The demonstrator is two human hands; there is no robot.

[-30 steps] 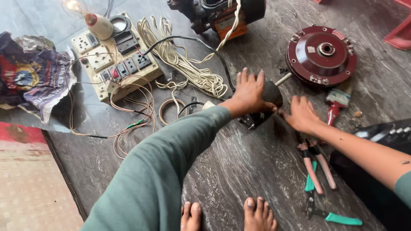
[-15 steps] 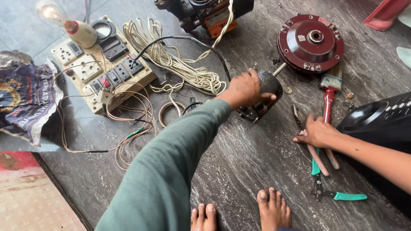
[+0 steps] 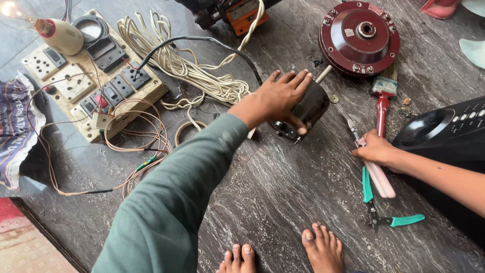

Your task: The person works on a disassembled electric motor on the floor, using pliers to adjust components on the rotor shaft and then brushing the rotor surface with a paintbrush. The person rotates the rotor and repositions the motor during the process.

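Note:
My left hand [image 3: 280,96], in a green sleeve, lies over a small black motor [image 3: 312,107] with a metal shaft, gripping it against the dark stone floor. A black cable [image 3: 202,39] runs from the motor towards the back. My right hand [image 3: 376,149] reaches in from the right and closes on pink-handled pliers [image 3: 381,181] that lie on the floor. Green-handled pliers [image 3: 391,220] rest just in front of them. A red-handled brush [image 3: 381,101] lies just beyond my right hand.
A maroon round motor housing [image 3: 359,36] sits at the back right, a black appliance [image 3: 444,126] at the right edge. A wooden switchboard [image 3: 81,86] with a lit bulb [image 3: 10,10], thin wires and a coil of white cord [image 3: 187,65] fills the left. My bare feet [image 3: 323,247] are near the front.
My right hand has left the motor, moved right and down, and closed on the pink-handled pliers. My left hand has stayed on the motor.

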